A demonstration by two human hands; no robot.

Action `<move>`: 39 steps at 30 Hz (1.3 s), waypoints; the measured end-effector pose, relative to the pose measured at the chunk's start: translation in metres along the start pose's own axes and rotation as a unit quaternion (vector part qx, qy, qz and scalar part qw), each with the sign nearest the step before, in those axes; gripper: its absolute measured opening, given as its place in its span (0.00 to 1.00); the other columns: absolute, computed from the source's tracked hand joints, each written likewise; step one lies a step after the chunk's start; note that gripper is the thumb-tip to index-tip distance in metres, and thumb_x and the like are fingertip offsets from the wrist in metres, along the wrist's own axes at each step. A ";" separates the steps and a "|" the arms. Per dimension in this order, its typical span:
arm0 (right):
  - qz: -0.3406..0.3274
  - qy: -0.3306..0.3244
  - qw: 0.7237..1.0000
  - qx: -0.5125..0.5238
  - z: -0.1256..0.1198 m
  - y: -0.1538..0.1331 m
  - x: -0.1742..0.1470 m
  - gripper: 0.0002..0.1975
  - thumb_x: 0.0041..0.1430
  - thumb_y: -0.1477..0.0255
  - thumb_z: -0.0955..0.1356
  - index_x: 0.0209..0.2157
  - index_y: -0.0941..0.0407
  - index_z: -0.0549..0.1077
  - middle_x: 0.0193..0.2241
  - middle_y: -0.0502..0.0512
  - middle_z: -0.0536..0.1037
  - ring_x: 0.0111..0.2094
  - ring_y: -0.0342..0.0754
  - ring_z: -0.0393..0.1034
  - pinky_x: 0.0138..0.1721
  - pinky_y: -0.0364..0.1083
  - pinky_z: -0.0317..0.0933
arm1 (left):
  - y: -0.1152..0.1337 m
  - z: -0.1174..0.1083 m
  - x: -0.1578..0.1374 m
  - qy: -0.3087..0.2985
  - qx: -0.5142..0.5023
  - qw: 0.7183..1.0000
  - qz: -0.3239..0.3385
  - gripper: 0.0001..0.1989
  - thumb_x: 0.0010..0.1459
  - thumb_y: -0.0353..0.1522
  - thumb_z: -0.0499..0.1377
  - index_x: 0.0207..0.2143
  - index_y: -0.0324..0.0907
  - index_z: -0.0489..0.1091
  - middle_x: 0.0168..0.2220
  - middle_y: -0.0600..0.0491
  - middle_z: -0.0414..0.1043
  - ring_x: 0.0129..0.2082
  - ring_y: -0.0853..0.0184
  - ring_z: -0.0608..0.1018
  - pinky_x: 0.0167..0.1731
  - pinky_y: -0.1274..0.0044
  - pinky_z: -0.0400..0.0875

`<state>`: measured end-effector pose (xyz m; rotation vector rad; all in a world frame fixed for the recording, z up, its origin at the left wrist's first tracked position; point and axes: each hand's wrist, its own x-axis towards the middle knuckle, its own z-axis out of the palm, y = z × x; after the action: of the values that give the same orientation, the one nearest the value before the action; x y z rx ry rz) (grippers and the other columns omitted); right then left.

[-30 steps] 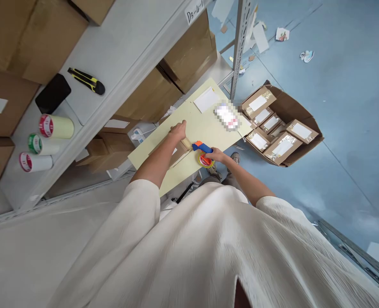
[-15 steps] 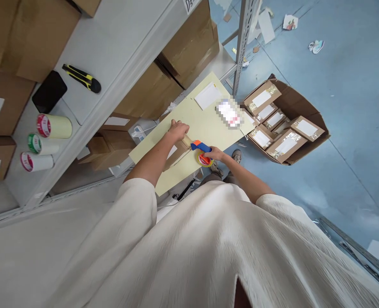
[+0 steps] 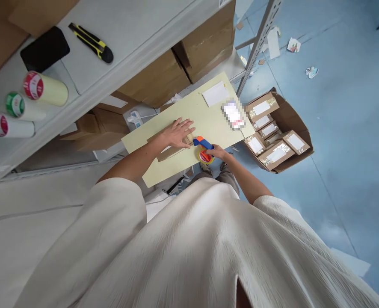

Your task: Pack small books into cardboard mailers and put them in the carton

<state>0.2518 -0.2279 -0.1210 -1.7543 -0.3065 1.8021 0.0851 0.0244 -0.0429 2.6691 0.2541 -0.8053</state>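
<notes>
On the pale yellow board (image 3: pixel 134 143) lies a small cardboard box (image 3: pixel 167 156), partly covered by my left arm. My left hand (image 3: pixel 178 133) rests flat on the box with its fingers spread. In my right hand (image 3: pixel 217 152) is a blue and orange tape dispenser (image 3: pixel 205 145), gripped by its handle. A roll of yellow-rimmed tape sits on the dispenser. Its front end is at the right end of the box, close to my left fingertips; whether it touches the cardboard I cannot tell.
A large open carton (image 3: pixel 305 141) of several labelled boxes stands on the floor to the right. White paper (image 3: pixel 215 93) and a blurred-out object (image 3: pixel 233 114) lie on the board. The shelf holds a box cutter (image 3: pixel 91 42), a black phone-like slab (image 3: pixel 45 49) and tape rolls (image 3: pixel 46 88).
My left hand has gone from curled fingers to spread and flat on the box. My right hand still holds the dispenser at the box's end. The camera view has shifted.
</notes>
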 end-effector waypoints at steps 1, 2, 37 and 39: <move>0.003 0.003 1.000 0.002 -0.002 -0.001 0.000 0.20 0.48 0.69 0.83 0.42 0.54 0.79 0.40 0.56 0.87 0.42 0.55 0.79 0.39 0.48 0.72 | 0.001 0.005 -0.006 0.013 -0.003 1.000 0.001 0.55 0.63 0.59 0.66 0.85 0.45 0.60 0.88 0.42 0.47 0.88 0.42 0.48 0.85 0.52 0.31; 0.005 0.007 1.000 0.004 -0.003 -0.002 0.000 0.21 0.47 0.68 0.83 0.42 0.54 0.79 0.40 0.56 0.87 0.43 0.55 0.80 0.39 0.48 0.72 | 0.002 0.011 -0.010 0.028 -0.009 1.000 -0.007 0.55 0.64 0.58 0.65 0.85 0.45 0.59 0.88 0.42 0.48 0.88 0.43 0.49 0.85 0.51 0.31; -0.032 0.013 0.999 -0.004 -0.046 -0.001 -0.019 0.22 0.46 0.64 0.80 0.43 0.54 0.78 0.34 0.53 0.81 0.39 0.51 0.71 0.40 0.47 0.66 | -0.007 0.033 -0.018 0.183 -0.120 0.967 -0.130 0.60 0.63 0.59 0.69 0.87 0.44 0.52 0.89 0.39 0.43 0.89 0.37 0.33 0.84 0.42 0.28; -0.040 -0.002 0.999 -0.002 -0.049 0.001 -0.018 0.22 0.44 0.63 0.79 0.42 0.54 0.78 0.35 0.53 0.81 0.38 0.50 0.70 0.38 0.47 0.65 | 0.004 0.043 -0.026 0.143 -0.118 0.981 -0.056 0.63 0.60 0.58 0.71 0.87 0.45 0.50 0.89 0.39 0.42 0.89 0.36 0.37 0.85 0.44 0.29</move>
<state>0.2977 -0.2504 -0.1120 -1.7175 -0.3755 1.7496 0.0429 0.0033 -0.0606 2.5536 0.5394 -0.3883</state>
